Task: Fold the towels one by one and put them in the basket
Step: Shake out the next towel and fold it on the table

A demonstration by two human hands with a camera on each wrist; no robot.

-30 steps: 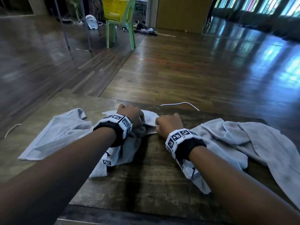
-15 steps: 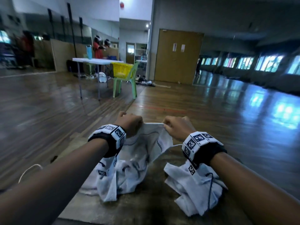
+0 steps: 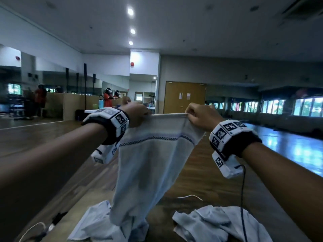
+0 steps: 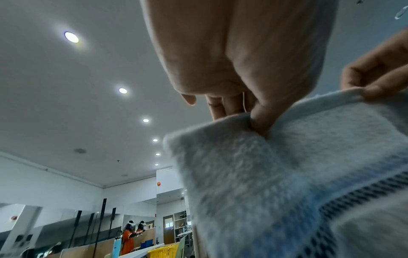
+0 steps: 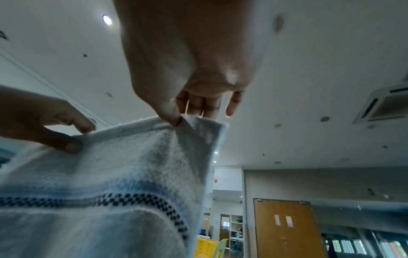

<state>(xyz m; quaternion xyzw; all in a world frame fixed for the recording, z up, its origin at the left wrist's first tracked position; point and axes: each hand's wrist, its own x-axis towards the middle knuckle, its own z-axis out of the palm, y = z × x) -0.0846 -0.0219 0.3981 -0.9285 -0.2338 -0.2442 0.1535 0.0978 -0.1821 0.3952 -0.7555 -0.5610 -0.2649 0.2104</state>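
A dark worn wooden table (image 3: 164,222) occupies the 6 o'clock area of the head view. A thin white cable (image 3: 189,196) lies curved on its far edge. A glossy brown wooden plank floor (image 3: 206,173) extends beyond it. A tan wooden double door (image 3: 185,97) stands at 12 o'clock. A row of bright windows (image 3: 279,106) runs at 3 o'clock. Round recessed ceiling lights (image 3: 130,11) are lit overhead. A wall mirror (image 3: 31,95) spans 9 o'clock. A pale green plastic chair (image 5: 222,246) appears at 6 o'clock in the right wrist view.

Fluffy terry-cloth towel (image 3: 152,165); glossy wooden floor (image 3: 218,180)
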